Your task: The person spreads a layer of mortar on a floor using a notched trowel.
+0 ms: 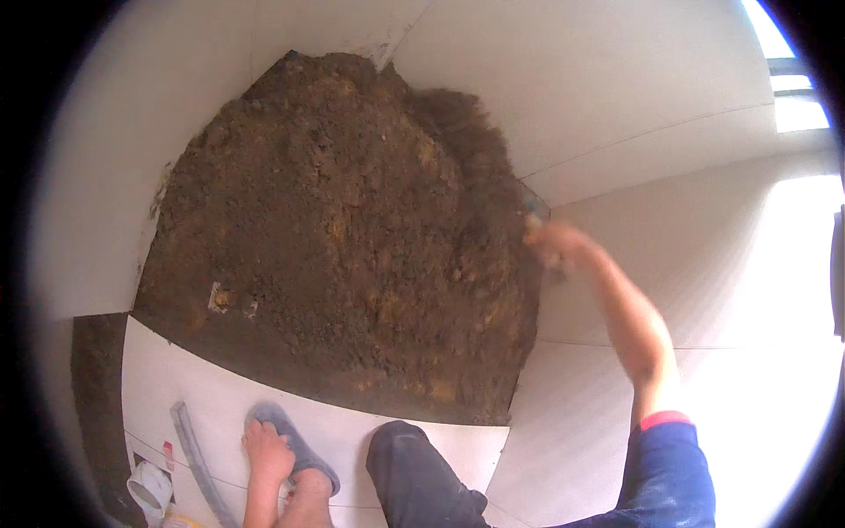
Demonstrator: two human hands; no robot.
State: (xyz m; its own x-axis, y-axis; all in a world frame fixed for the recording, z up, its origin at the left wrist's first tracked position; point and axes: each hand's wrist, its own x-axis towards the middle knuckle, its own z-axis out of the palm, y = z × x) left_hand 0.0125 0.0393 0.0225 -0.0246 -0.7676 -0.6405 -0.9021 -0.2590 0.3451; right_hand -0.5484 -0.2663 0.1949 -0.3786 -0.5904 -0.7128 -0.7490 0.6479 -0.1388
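Observation:
My right hand [550, 242], blurred by motion, is closed around something I cannot make out, with pale and bluish bits, at the right edge of a large patch of loose brown mortar mix or soil [334, 238]. My left hand [268, 453] rests on my grey slipper [307, 449], its fingers slightly bent and apart. A white floor tile [334, 405] lies along the near edge of the brown patch. A long grey bar [194, 453] lies on it left of that hand.
Pale tiled walls [598, 88] rise behind the patch and at left. Pale floor tiles [722, 282] cover the right side. My other, dark-clad leg [414, 466] is at the bottom centre. A white pipe [148, 488] stands at lower left beside a dark untiled strip [97, 370].

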